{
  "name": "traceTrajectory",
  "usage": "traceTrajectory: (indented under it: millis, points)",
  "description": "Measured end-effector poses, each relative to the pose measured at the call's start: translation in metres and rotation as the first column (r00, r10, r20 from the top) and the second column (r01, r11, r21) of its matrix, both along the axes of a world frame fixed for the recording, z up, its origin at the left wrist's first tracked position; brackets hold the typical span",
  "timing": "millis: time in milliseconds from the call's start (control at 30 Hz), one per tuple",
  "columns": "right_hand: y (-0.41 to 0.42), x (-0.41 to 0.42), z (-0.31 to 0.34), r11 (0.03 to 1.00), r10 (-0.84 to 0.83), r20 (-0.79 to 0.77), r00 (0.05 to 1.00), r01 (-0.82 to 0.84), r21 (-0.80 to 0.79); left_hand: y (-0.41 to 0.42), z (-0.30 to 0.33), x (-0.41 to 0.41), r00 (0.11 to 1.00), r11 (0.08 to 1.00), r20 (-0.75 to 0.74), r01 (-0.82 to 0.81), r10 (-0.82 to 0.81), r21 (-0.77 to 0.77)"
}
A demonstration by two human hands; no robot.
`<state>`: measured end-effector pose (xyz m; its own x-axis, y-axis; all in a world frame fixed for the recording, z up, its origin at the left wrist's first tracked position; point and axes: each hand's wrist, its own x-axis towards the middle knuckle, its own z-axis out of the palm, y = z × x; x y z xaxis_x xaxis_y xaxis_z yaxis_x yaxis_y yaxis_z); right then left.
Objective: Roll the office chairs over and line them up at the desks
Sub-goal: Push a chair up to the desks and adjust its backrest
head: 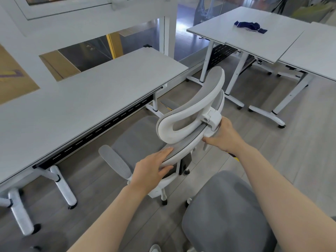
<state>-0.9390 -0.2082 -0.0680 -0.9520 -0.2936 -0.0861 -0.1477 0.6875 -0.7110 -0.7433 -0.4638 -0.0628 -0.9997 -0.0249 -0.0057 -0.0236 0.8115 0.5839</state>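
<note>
A white-framed office chair (145,142) beside a long desk (81,99) is gripped along its rigid backrest rim by both hands: left hand (152,168) with fingers laid nearly flat over it, right hand (223,137) curled beneath the headrest bracket. On castors it is judged easy to roll, though top-heavy and prone to swivel.

Below the left hand (151,169), the office chair (138,140) hides most of its own base behind seat and backrest, so only a couple of castors show, and its far armrest, beyond the right hand (222,136), is mostly covered by the headrest (190,113). The right hand's fingertips disappear under the headrest bracket. Nearer than both hands, a second grey chair seat (225,211) is cut off by the bottom edge, and left of the left hand the long desk (76,106) runs out of the picture.
</note>
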Motion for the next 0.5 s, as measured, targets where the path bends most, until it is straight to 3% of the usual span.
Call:
traceTrajectory:
  millis: [500]
  points:
    - [-0.005, 0.01, 0.004, 1.0, -0.004, -0.025, 1.0, 0.005, 0.01, -0.011, 0.0, -0.003, 1.0, 0.999, 0.012, 0.02, -0.02, -0.031]
